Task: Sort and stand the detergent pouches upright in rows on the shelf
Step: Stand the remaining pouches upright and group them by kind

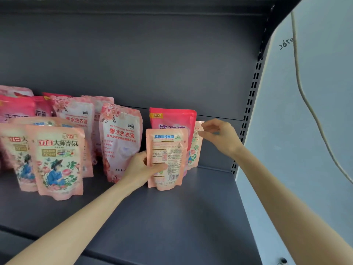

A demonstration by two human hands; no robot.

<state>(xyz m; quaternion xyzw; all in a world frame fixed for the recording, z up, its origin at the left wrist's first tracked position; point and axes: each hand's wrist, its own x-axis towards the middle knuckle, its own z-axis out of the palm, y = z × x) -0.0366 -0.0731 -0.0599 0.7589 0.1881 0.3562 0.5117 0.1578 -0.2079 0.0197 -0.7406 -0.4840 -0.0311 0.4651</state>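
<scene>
A small peach pouch stands upright on the grey shelf, back label facing me, and my left hand grips its left edge. Behind it stands a larger red pouch. To the right, another small peach pouch stands half hidden behind the red one; my right hand pinches its top corner. Further left stand a pale pink pouch and a floral peach pouch, with several more pouches behind them.
The shelf's right upright with slotted holes stands just beyond my right hand. A white wall with a hanging cable lies past it. The grey back panel closes the shelf behind the pouches.
</scene>
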